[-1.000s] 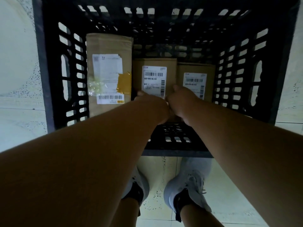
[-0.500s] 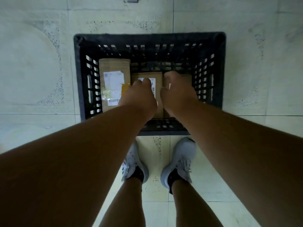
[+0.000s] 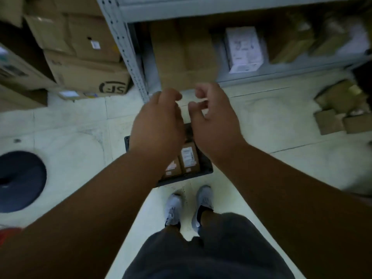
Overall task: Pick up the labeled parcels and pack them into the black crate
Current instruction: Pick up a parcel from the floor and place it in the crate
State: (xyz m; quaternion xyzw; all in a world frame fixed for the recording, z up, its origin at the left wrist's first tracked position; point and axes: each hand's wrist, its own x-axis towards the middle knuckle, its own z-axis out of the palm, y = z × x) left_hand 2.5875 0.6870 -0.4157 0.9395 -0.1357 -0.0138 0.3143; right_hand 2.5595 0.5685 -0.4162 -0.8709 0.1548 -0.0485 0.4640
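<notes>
The black crate (image 3: 205, 168) stands on the floor just in front of my feet, mostly hidden behind my hands. Two brown labeled parcels show inside it, one (image 3: 189, 158) with a white label and one (image 3: 173, 168) partly covered by my left wrist. My left hand (image 3: 159, 125) and my right hand (image 3: 215, 121) hover high above the crate, side by side, fingers loosely curled and holding nothing. More brown parcels (image 3: 183, 55) and a white labeled parcel (image 3: 244, 50) lie on the bottom shelf of the grey rack (image 3: 128, 49) ahead.
Large cardboard boxes (image 3: 84, 75) are stacked at the left of the rack. Small brown boxes (image 3: 340, 111) lie on the floor at the right. A dark round stool (image 3: 20, 180) stands at the left. The floor is pale tile.
I have stood up: the crate went from filling the view to small and far below. Both hands came up out of the crate, empty, off the parcels inside.
</notes>
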